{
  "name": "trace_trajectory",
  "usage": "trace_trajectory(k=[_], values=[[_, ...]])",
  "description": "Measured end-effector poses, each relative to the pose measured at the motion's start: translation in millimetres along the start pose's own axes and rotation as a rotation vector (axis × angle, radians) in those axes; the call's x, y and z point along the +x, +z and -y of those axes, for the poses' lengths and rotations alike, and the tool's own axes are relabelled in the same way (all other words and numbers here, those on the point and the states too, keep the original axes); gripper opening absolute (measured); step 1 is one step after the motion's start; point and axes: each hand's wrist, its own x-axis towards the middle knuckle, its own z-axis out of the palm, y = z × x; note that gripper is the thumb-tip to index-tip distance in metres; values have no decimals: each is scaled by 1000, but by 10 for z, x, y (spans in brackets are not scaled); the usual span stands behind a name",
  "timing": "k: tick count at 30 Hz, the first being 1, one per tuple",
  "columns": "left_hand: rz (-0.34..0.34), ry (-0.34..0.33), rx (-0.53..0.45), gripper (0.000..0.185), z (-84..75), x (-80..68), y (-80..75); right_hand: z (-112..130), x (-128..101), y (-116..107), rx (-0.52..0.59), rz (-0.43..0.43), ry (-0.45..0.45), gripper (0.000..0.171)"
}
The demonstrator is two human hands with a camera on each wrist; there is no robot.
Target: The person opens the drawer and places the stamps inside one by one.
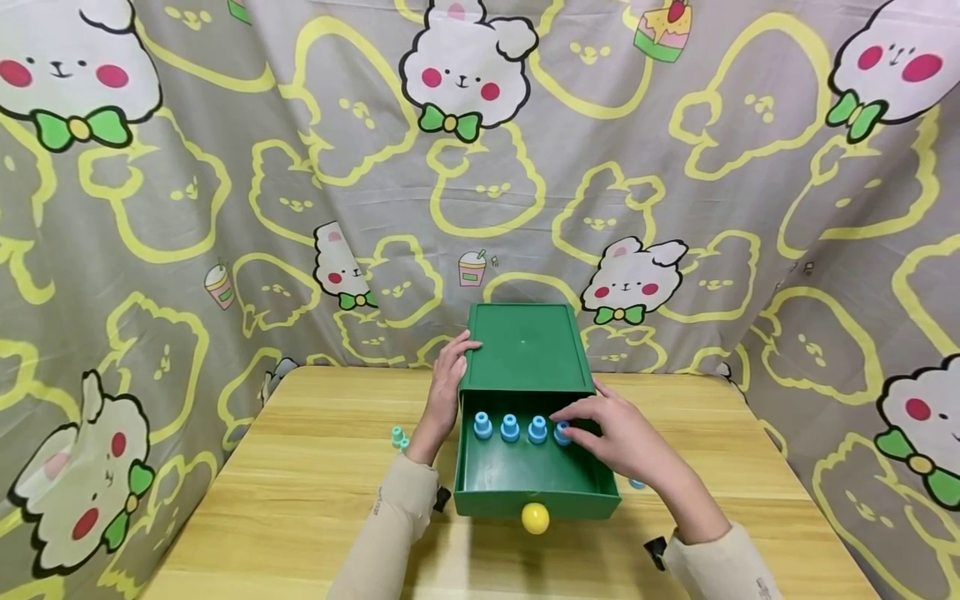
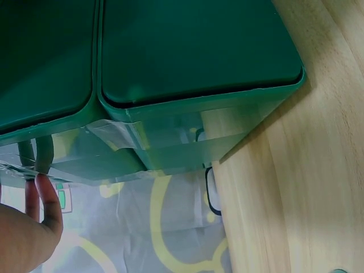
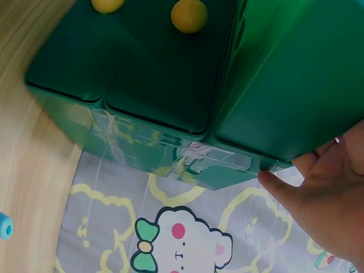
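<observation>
Patterned cloth (image 1: 480, 200) hangs behind the wooden worktop (image 1: 712, 417), where the green cabinet (image 1: 525, 346) stands with its top drawer (image 1: 495, 505) pulled out. Inside the drawer, blue pegs (image 1: 510, 429) stand upright in one row. I see the right hand (image 1: 621, 432) pinching the rightmost peg (image 1: 562, 433) between thumb and forefinger. At the cabinet's left side rests the left hand (image 1: 448, 367), its fingers loosely extended. In my opinion, the pinch should be light and straight, so the neighbouring peg is not knocked, while the left hand should brace the cabinet.
</observation>
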Motion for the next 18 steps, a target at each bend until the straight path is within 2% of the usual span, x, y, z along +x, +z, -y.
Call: trace_trajectory(k=[11,18], values=[[5,-5,2,38,-1,1,-5,-23,-6,36,56,-49,-20,25],[-14,-6,30,40,325,46,23,-30,-22,49,79,-70,-33,26]])
